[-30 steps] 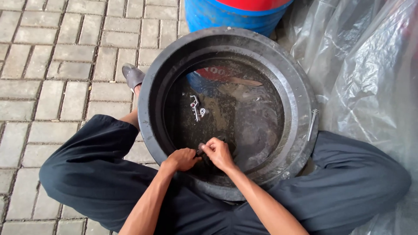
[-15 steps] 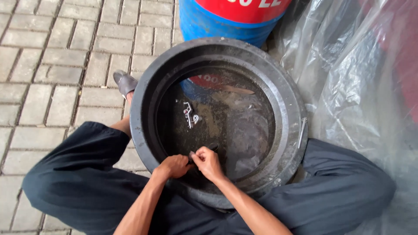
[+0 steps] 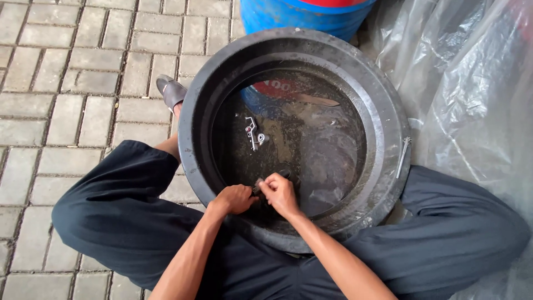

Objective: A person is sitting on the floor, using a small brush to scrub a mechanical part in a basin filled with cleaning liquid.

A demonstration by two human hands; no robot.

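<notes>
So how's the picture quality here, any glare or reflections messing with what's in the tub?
Head view: soft, even daylight, sharp throughout. The wet bottom of the black tub mirrors the blue drum, muddling the small metal parts. Mild glare on the clear plastic sheet. The left hand and right hand hide most of a small piece between them.

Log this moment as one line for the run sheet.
left hand: closed on small metal part | right hand: pinching same part | black basin: between legs | loose metal pieces: lying in basin
</notes>
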